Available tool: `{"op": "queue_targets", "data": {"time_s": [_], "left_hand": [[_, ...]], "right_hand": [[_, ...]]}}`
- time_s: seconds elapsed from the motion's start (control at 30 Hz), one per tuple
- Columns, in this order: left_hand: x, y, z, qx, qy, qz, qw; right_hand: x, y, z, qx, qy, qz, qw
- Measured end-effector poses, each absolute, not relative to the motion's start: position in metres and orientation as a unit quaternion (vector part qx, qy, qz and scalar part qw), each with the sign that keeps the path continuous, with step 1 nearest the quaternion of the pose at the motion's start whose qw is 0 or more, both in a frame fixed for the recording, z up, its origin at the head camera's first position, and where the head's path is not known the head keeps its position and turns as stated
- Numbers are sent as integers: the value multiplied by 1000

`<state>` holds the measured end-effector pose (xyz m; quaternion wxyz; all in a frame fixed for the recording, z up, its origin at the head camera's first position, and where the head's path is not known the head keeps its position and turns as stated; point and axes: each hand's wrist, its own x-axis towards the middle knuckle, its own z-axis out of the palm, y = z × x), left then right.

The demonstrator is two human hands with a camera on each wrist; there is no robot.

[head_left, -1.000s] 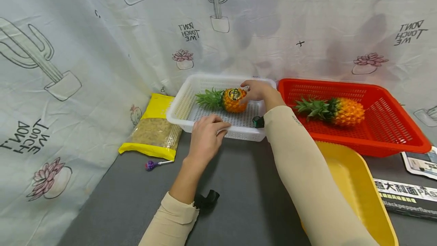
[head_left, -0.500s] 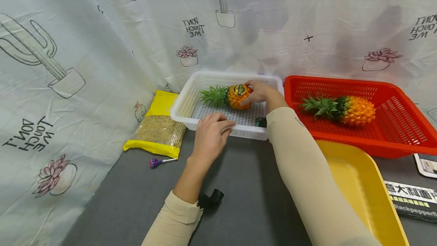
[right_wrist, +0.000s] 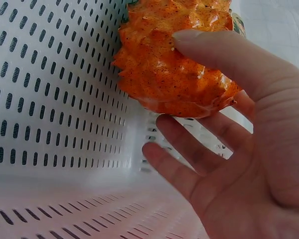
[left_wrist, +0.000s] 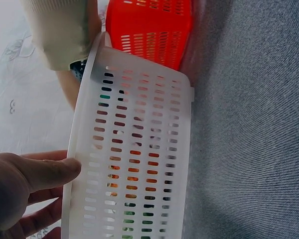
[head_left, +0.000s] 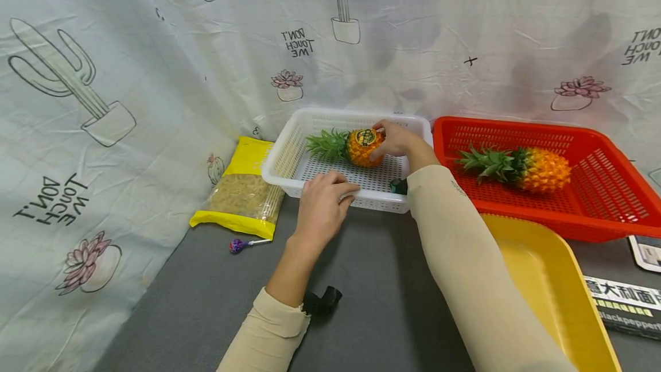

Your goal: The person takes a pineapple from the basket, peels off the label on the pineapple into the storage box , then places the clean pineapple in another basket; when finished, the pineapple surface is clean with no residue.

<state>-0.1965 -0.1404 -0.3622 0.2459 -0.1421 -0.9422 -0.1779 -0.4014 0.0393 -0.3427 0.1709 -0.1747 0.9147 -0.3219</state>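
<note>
While the left hand (head_left: 322, 205) grips the white basket's (head_left: 289, 148) near rim, the right hand (head_left: 395, 139) clasps the pineapple's (head_left: 361, 147) rounded end, its leaves pointing left.

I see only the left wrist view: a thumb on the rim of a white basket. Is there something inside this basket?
Observer: Yes, a small pineapple lies on its side in the white basket.
Operator: Does the other hand touch it?
Observer: The right hand holds its orange body, thumb on one side, fingers curled under it.
Operator: And the container behind?
Observer: The red basket holds a larger pineapple, also lying down, with its leaves pointing toward the white basket.
</note>
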Motion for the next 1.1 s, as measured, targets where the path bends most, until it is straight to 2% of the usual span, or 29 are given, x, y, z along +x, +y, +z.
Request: {"op": "queue_targets", "data": {"time_s": [0.37,0.73,1.1], "left_hand": [[-198,-140,-361,-140,-942,-179,246],[-196,-139,-361,-139,-944,-182,238],[-196,-141,-360,-134,-946,-181,233]], "right_hand": [[-406,41,-342,-170,918,-297,197],[-399,44,-338,-159,902,-347,202],[-392,53,-300,-140,884,-388,219]]}}
